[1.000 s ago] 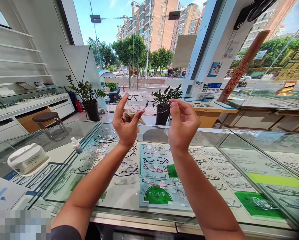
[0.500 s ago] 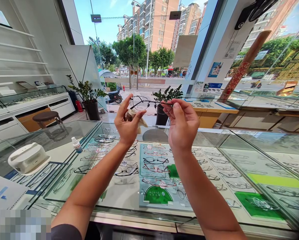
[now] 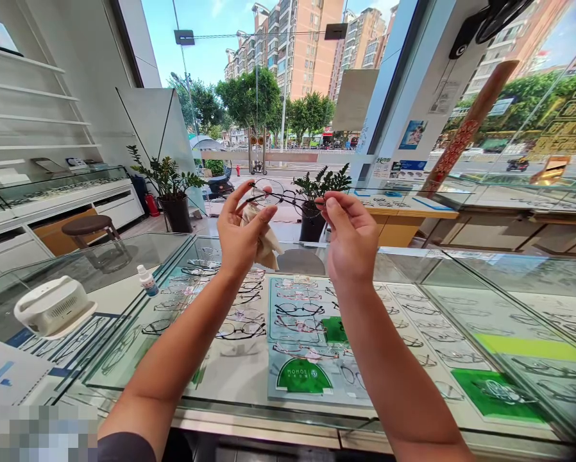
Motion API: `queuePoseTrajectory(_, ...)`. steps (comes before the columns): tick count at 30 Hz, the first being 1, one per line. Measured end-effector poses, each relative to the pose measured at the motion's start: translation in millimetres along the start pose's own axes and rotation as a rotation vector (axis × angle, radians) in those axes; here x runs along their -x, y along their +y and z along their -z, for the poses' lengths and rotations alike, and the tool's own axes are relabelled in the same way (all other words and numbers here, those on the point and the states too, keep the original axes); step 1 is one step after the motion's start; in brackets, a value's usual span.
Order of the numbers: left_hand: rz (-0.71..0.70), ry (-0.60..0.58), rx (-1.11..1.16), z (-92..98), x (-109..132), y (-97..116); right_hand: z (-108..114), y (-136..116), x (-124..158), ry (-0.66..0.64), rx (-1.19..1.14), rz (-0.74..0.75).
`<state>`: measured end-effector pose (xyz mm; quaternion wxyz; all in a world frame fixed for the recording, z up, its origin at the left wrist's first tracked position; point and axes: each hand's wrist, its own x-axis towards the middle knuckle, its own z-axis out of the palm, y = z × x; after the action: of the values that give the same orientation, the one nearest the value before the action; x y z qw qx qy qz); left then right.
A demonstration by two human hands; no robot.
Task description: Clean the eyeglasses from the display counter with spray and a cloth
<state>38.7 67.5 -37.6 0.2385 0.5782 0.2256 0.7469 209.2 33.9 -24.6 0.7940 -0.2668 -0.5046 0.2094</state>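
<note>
A pair of eyeglasses (image 3: pixel 282 197) with thin dark rims and clear lenses is held up above the glass display counter. My left hand (image 3: pixel 242 228) grips the glasses at their left end, and a beige cloth (image 3: pixel 267 247) hangs crumpled beneath its fingers. At the other end, my right hand (image 3: pixel 350 234) pinches the frame between thumb and fingers. The lenses stand out against the window and a potted plant behind. Exactly how the left fingers sit behind the lens is partly hidden.
Below my arms, the glass counter (image 3: pixel 230 401) holds several rows of eyeglasses. A small spray bottle (image 3: pixel 147 281) and a white device (image 3: pixel 54 307) stand on the left. Beyond are a round stool (image 3: pixel 86 224), potted plants (image 3: pixel 175 212) and a large window.
The glasses have tilted so the lenses show rounder. My left hand has shifted slightly left and down, and more of the cloth hangs below it.
</note>
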Motion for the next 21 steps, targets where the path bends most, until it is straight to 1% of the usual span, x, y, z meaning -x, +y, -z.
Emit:
queuePoseTrajectory(4,0.047,-0.023,0.054,4.4,-3.7,-5.2,0.7,2.1,-1.0,-0.047,0.001,-0.037)
queuePoseTrajectory(6,0.067,-0.052,0.054,5.8,-4.6,-6.3,1.6,3.4,-1.5,-0.072,0.018,-0.056)
queuePoseTrajectory(8,0.091,-0.067,0.064,5.4,-4.6,-5.7,2.3,3.7,-1.9,-0.075,0.025,-0.073)
queuePoseTrajectory(10,0.111,-0.038,0.096,3.7,-4.6,-3.8,2.9,2.6,-2.6,-0.064,0.018,-0.084)
queuePoseTrajectory(12,0.128,-0.001,0.129,3.4,-6.0,-1.5,4.2,-0.2,-4.2,-0.080,-0.004,-0.092)
queuePoseTrajectory(13,0.140,-0.003,0.141,4.6,-7.6,-0.3,5.5,-2.2,-5.5,-0.107,-0.022,-0.092)
queuePoseTrajectory(14,0.156,-0.029,0.146,7.0,-9.9,1.0,7.4,-4.7,-7.0,-0.147,-0.037,-0.082)
queuePoseTrajectory(16,0.195,-0.146,0.141,15.4,-15.7,3.6,12.4,-10.9,-10.0,-0.249,-0.028,-0.008)
queuePoseTrajectory(19,0.284,-0.415,0.126,31.4,-23.4,7.8,19.9,-22.9,-11.6,-0.396,0.130,0.214)
queuePoseTrajectory(21,0.353,-0.579,0.131,38.9,-25.7,10.4,22.8,-31.8,-9.7,-0.496,0.236,0.331)
